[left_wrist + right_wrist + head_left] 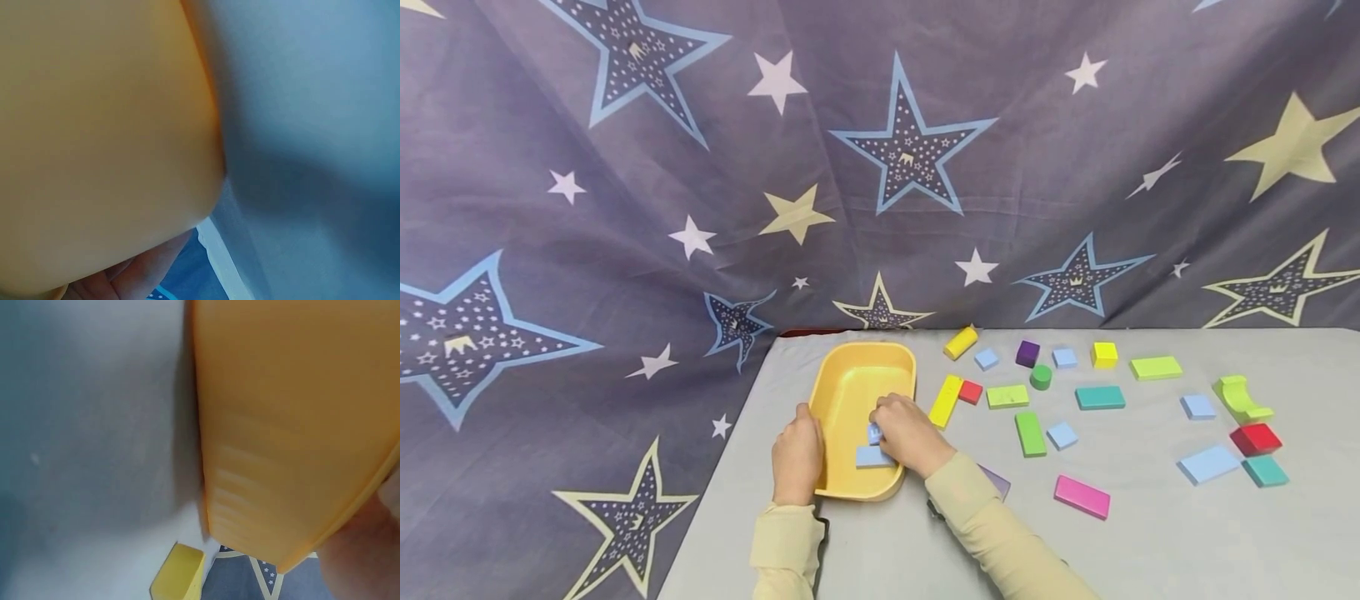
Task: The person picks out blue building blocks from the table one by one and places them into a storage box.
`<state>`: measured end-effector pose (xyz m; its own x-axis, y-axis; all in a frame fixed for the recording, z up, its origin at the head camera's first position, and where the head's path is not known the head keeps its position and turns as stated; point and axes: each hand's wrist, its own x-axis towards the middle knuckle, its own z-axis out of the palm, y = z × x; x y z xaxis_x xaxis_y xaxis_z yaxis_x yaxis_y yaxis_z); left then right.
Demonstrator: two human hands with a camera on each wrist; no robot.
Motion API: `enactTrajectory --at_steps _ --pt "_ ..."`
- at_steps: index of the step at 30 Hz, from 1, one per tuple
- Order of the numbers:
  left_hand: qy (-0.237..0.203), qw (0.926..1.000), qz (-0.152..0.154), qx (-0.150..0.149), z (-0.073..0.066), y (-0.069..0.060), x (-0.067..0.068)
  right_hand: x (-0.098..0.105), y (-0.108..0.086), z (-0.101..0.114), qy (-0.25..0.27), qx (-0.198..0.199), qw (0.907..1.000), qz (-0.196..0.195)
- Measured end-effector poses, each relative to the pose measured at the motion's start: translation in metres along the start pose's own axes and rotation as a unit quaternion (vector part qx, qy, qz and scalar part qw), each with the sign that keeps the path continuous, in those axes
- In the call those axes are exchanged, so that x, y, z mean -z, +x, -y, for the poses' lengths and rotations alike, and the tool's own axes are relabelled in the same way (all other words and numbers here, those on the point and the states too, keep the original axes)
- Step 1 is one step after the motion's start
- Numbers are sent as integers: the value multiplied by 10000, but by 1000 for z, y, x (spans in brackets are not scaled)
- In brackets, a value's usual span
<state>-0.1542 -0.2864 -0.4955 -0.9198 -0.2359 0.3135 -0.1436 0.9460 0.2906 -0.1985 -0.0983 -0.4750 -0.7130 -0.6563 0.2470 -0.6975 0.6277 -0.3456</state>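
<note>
A yellow plastic tray (842, 400) stands at the left part of the table. My left hand (797, 457) grips its left rim; in the left wrist view the fingers (134, 275) show past the tray's wall (112, 137). Inside the tray, my right hand (913, 433) pinches a small light blue block (874, 434), its fingertips partly hidden. A longer light blue block (872, 457) lies on the tray floor just below it. The right wrist view shows mostly the tray's outer wall (281, 425), with part of the right hand (362, 550) over the rim.
Several toy blocks lie scattered to the right, among them a yellow bar (946, 402), a red block (970, 392), a green cylinder (1041, 377) and a magenta bar (1082, 497). A purple block (995, 481) is partly covered by the right sleeve. A star-patterned curtain (1022, 158) hangs behind the table.
</note>
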Motion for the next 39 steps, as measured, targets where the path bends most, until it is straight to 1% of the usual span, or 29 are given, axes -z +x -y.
enactTrajectory --at_steps 5,11,15,22,32,36,39 --pt "-2 10000 47 24 0 -1 1 -1 0 1 -71 -92 9998 155" --pt "22 10000 32 12 0 0 1 0 0 2 -144 -56 9998 149" --pt "5 10000 49 46 -1 0 2 0 0 1 -31 -45 9999 120" --pt "9 10000 45 4 -1 0 2 -2 1 -2 69 -54 10000 29" --pt "7 9999 100 84 -2 1 1 -3 -2 -4 193 -23 9998 -75" --pt "62 9997 176 143 -2 1 2 -1 -2 -4 262 49 9996 -51" --pt "83 9996 204 177 -2 1 2 1 -3 -6 417 126 9991 8"
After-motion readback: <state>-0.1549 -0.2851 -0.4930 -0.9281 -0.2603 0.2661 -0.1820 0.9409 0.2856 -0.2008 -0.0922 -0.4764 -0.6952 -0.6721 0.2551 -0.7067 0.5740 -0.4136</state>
